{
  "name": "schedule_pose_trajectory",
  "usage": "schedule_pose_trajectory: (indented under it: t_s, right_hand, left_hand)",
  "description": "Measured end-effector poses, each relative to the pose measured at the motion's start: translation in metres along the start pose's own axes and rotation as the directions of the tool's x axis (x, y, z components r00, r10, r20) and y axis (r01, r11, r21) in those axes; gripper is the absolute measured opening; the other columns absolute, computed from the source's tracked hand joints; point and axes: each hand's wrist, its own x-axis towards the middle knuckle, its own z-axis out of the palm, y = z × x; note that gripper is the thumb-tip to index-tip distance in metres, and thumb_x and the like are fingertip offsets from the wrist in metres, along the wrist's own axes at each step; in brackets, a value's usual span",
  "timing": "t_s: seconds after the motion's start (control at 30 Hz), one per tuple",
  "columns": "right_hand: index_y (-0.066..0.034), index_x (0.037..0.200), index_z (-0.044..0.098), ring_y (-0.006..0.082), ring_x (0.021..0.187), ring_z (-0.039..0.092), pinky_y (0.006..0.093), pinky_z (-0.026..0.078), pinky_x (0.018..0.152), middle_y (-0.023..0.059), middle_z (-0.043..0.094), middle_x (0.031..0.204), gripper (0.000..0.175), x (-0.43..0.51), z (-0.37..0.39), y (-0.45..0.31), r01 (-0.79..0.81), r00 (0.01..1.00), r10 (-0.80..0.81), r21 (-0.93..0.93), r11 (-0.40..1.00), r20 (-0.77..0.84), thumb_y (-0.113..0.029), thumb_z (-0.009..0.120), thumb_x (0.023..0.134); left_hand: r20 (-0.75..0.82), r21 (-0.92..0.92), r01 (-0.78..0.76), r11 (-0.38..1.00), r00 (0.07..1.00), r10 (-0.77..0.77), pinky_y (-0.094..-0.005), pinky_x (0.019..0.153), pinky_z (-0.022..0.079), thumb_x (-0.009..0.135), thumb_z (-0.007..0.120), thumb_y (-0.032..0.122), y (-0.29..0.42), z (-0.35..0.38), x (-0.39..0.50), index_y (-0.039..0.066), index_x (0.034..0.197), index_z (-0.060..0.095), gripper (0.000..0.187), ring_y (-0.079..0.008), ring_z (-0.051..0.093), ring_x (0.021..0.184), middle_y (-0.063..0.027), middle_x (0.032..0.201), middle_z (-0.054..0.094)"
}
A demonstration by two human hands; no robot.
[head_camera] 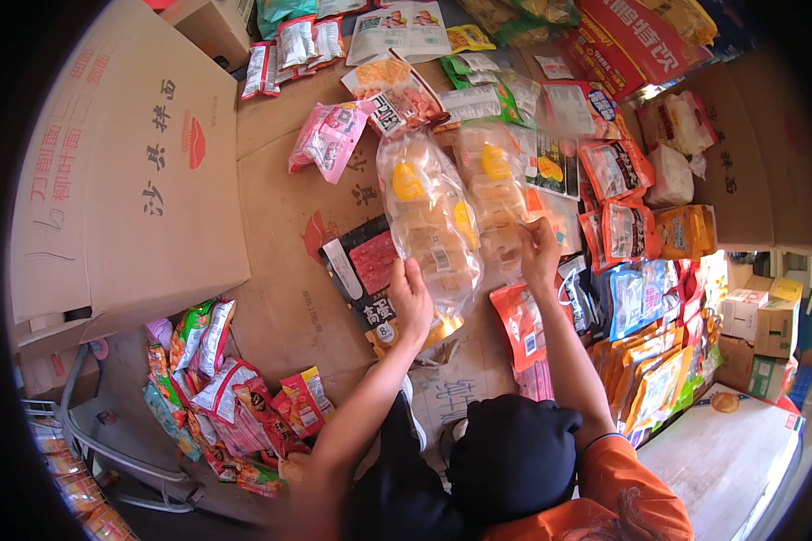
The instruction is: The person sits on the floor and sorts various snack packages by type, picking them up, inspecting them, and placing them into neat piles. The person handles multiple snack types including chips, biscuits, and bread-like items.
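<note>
My left hand (411,297) grips the lower left side of a clear plastic bag of bread (427,220) with yellow stickers. A second clear bag of bread (492,196) lies just right of it, its lower right edge pinched in my right hand (540,253). Partly beneath the first bag is a black and yellow snack pouch (372,270). Past the bags' far ends are a brown and white snack pouch (396,95) and a pink snack bag (330,138). A red pouch (517,321) lies below my right hand.
A large cardboard box (135,169) stands at the left. Piled snack packets (230,399) lie at the lower left. Rows of orange pouches (649,379) and blue pouches (639,297) line the right, near another cardboard box (744,155). A metal frame (108,446) is at the lower left.
</note>
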Motion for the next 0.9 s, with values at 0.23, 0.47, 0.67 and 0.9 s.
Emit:
schedule_pose_trajectory:
  t_s: [0.23, 0.47, 0.67, 0.9]
  right_hand:
    - [-0.0019, 0.079, 0.045, 0.0098, 0.056, 0.054, 0.0272, 0.042, 0.052, 0.0068, 0.058, 0.065, 0.013, 0.012, -0.011, 0.001, 0.208, 0.971, -0.204, -0.022, 0.978, 0.120, -0.006, 0.057, 0.084]
    - [-0.0040, 0.085, 0.047, 0.0313, 0.059, 0.057, 0.0384, 0.044, 0.055, 0.0135, 0.057, 0.068, 0.012, 0.006, 0.031, 0.006, 0.082, 0.995, -0.072, -0.188, 0.979, 0.064, -0.013, 0.055, 0.084]
    - [0.0004, 0.102, 0.049, 0.0325, 0.087, 0.058, 0.0378, 0.043, 0.077, 0.0196, 0.058, 0.095, 0.023, 0.019, 0.014, -0.009, 0.112, 0.994, -0.111, -0.315, 0.943, 0.020, -0.011, 0.055, 0.083]
    - [-0.0061, 0.123, 0.046, 0.0338, 0.112, 0.046, 0.0428, 0.036, 0.096, 0.0176, 0.048, 0.121, 0.047, -0.080, 0.058, -0.049, 0.506, 0.515, -0.287, -0.016, 0.863, 0.807, -0.004, 0.057, 0.077]
  left_hand:
    - [-0.027, 0.161, 0.017, 0.987, 1.000, -0.013, -0.0361, 0.050, 0.034, 0.091, 0.045, 0.011, -0.050, -0.017, 0.021, 0.000, 0.074, 0.044, 0.020, -0.0259, 0.043, 0.052, -0.0153, 0.060, 0.044]
    - [0.266, 0.093, -0.164, 0.982, 0.954, 0.134, -0.0374, 0.053, 0.040, 0.088, 0.046, 0.007, -0.025, -0.010, 0.025, 0.001, 0.086, 0.048, 0.006, -0.0276, 0.053, 0.058, -0.0139, 0.066, 0.050]
    - [0.513, -0.098, 0.188, 0.977, 0.851, -0.112, -0.0386, 0.067, 0.042, 0.089, 0.050, 0.016, -0.034, -0.001, 0.016, 0.002, 0.094, 0.048, 0.016, -0.0278, 0.054, 0.073, -0.0168, 0.079, 0.053]
    - [-0.152, -0.230, 0.560, 0.796, 0.787, -0.597, -0.0322, 0.079, 0.045, 0.076, 0.069, 0.008, -0.074, -0.102, -0.063, -0.002, 0.115, 0.038, 0.051, -0.0217, 0.054, 0.093, -0.0145, 0.110, 0.046]
